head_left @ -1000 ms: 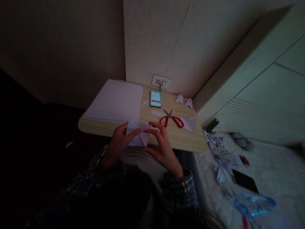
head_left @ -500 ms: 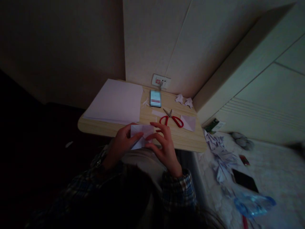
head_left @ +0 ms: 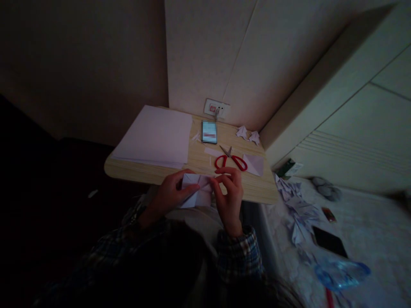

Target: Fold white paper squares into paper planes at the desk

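A small folded white paper [head_left: 197,191] rests at the near edge of a light wooden table [head_left: 250,190]. My left hand [head_left: 168,194] holds its left side, thumb laid across the folds. My right hand [head_left: 229,196] pinches its right edge with curled fingers. Red-handled scissors [head_left: 231,160] lie just beyond my right hand, beside a folded paper square [head_left: 254,165].
A stack of white sheets [head_left: 156,137] covers the table's left part. A phone [head_left: 209,131] lies near a wall socket [head_left: 217,109], with two small paper figures [head_left: 248,134] at the back right. On the bed to the right are several paper figures [head_left: 297,209], a dark phone [head_left: 329,241] and a plastic bottle [head_left: 340,273].
Both hands have shifted right along the table edge with the paper. My right hand, earlier spread beside the paper, has closed onto its right edge.
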Action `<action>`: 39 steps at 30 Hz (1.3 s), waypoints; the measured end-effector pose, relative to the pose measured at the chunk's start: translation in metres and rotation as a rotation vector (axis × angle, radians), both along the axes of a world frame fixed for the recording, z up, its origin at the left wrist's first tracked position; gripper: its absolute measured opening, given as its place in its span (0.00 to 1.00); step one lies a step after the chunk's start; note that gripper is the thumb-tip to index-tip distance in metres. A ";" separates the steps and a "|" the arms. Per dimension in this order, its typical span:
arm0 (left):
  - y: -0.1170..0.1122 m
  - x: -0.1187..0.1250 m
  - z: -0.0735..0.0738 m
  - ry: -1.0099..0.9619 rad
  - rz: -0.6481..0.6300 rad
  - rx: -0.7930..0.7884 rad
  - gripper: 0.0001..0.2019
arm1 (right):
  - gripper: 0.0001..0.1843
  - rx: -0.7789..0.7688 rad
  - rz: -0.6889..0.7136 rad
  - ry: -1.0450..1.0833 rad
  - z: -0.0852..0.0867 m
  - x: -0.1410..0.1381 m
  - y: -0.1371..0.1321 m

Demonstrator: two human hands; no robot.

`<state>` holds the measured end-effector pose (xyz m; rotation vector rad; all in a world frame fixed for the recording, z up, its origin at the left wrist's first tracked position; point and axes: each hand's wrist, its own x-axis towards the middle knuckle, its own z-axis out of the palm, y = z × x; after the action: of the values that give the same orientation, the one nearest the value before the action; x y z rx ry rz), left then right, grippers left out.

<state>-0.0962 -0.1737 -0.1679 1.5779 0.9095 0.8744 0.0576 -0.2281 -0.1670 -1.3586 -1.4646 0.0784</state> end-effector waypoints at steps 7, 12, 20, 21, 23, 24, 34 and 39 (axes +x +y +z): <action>0.000 0.000 0.001 -0.046 -0.027 -0.072 0.13 | 0.11 0.013 -0.080 -0.016 0.000 -0.003 -0.001; -0.001 0.001 0.003 -0.038 -0.039 -0.089 0.13 | 0.11 0.025 -0.107 -0.063 -0.003 -0.002 -0.001; 0.000 0.001 0.004 -0.008 0.068 -0.038 0.13 | 0.06 0.033 -0.002 -0.045 0.000 -0.001 -0.001; 0.000 0.001 0.004 -0.005 0.089 -0.041 0.13 | 0.04 0.031 0.020 -0.049 0.000 -0.001 -0.001; 0.001 0.000 0.004 -0.006 0.133 -0.048 0.14 | 0.02 0.026 0.051 -0.064 0.000 -0.001 -0.001; 0.002 0.000 0.004 -0.010 0.151 -0.051 0.14 | 0.02 0.026 0.055 -0.073 0.000 -0.001 -0.001; 0.002 0.000 -0.002 -0.091 0.049 -0.104 0.15 | 0.07 0.029 0.009 -0.003 -0.001 -0.003 0.002; 0.001 0.000 0.000 -0.066 0.032 -0.082 0.15 | 0.08 -0.004 0.048 0.071 -0.001 -0.004 0.001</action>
<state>-0.0962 -0.1725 -0.1680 1.4595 0.9144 0.8952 0.0537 -0.2266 -0.1679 -1.3108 -1.4380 0.1595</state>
